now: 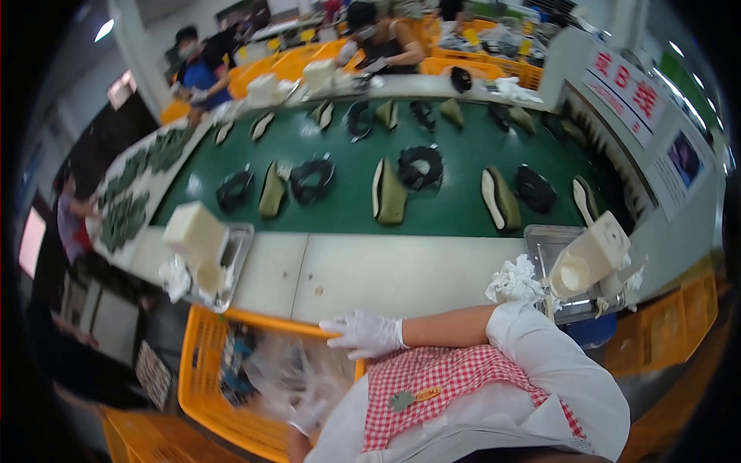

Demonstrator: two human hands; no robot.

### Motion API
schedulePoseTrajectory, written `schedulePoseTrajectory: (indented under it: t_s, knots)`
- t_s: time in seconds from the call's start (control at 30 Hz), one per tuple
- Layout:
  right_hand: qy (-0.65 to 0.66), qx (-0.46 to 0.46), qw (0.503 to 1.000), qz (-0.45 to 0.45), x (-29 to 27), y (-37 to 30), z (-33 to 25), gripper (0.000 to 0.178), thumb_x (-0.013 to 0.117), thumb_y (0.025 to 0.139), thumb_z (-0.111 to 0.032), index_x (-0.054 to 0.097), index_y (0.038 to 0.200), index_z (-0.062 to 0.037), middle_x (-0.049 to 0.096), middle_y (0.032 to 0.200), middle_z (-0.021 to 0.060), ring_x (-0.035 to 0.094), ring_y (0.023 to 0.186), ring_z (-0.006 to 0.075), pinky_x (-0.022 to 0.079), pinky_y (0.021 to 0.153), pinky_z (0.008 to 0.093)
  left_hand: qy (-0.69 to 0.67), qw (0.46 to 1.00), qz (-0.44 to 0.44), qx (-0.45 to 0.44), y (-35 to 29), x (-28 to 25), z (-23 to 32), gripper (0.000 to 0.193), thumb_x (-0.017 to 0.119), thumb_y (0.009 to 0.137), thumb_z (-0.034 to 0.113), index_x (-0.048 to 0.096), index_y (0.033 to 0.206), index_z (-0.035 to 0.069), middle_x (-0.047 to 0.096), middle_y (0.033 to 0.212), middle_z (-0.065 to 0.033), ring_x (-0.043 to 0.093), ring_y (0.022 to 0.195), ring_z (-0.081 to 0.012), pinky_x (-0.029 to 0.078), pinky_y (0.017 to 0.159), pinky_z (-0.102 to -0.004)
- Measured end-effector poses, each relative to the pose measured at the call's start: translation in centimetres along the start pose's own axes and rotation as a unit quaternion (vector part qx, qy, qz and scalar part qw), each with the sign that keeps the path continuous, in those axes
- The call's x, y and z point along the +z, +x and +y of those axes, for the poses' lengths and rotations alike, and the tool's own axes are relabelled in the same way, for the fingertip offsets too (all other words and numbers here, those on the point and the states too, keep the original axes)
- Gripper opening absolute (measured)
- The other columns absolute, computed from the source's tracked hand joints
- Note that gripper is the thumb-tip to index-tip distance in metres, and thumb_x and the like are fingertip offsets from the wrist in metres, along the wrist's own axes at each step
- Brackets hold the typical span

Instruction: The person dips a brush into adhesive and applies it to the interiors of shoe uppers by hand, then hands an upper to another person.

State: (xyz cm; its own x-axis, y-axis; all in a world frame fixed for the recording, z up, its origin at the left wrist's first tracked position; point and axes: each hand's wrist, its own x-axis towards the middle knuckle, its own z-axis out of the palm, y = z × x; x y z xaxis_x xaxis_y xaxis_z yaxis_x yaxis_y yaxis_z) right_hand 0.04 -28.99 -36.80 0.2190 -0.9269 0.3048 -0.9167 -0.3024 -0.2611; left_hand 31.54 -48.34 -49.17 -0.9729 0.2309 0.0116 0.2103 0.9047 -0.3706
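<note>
1. Right in front of me, a person in a red checked apron [455, 374] leans by an orange crate [187, 366].
2. The white-gloved right hand [363, 333] reaches across the body, fingers stretched out by the crate's rim; I can't tell if they touch.
3. The left hand [310, 415], gloved too and blurred, is low inside the crate, beside clear plastic bags [289, 374].
4. Past a pale ledge [370, 270], olive shoe uppers [390, 197] and black pieces [421, 167] lie spaced along a green belt [332, 220].
5. Metal trays [540, 237] at both ends hold cream containers [606, 241].
6. Across the belt, a masked co-worker [390, 46] bends over the far edge.
</note>
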Motion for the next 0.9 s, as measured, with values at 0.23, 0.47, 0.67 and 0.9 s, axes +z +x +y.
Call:
schedulePoseTrajectory:
  t_s: [0.23,0.47,0.67,0.9]
  knots:
    - [-0.052,0.005,0.998,0.021,-0.9,-2.8,0.7,0.051,0.062,0.078,-0.021,0.051,0.127,-0.0131,0.04,0.139,0.0166,0.052,0.106,0.0313,0.048,0.081,0.0398,-0.264,0.92,-0.13,-0.26,2.4,0.7,4.4,0.029,0.059,0.083,0.015,0.059,0.109,0.003,0.063,0.109,-0.0124,0.058,0.103,-0.0213,0.049,0.083,-0.0342]
    - [-0.05,0.025,0.992,0.11,0.1,-2.6,0.5,0.031,0.045,0.092,-0.019,0.053,0.118,-0.0034,0.057,0.107,0.0205,0.06,0.084,0.0304,0.052,0.072,0.0391,-0.485,0.634,-0.278,-0.535,-2.0,4.7,4.0,0.024,0.058,0.083,0.015,0.061,0.104,0.003,0.064,0.106,-0.0137,0.061,0.099,-0.0229,0.051,0.081,-0.0356]
    - [0.028,0.102,0.988,0.116,0.7,-3.0,1.6,0.037,0.047,0.092,-0.019,0.048,0.124,-0.0011,0.057,0.111,0.0183,0.059,0.084,0.0297,0.051,0.07,0.0397,-0.42,0.643,-0.352,-0.536,-7.5,1.6,-0.4,0.025,0.057,0.084,0.016,0.06,0.105,0.003,0.064,0.106,-0.0137,0.061,0.1,-0.023,0.05,0.082,-0.0357]
    - [-0.073,0.055,0.979,0.184,1.9,-3.0,1.7,0.03,0.051,0.088,-0.022,0.055,0.109,-0.0003,0.062,0.08,0.0167,0.061,0.066,0.031,0.05,0.059,0.0393,-0.345,0.637,-0.411,-0.552,-10.8,-4.5,-2.8,0.027,0.055,0.085,0.017,0.06,0.107,0.004,0.063,0.107,-0.0137,0.06,0.1,-0.0232,0.049,0.083,-0.0358]
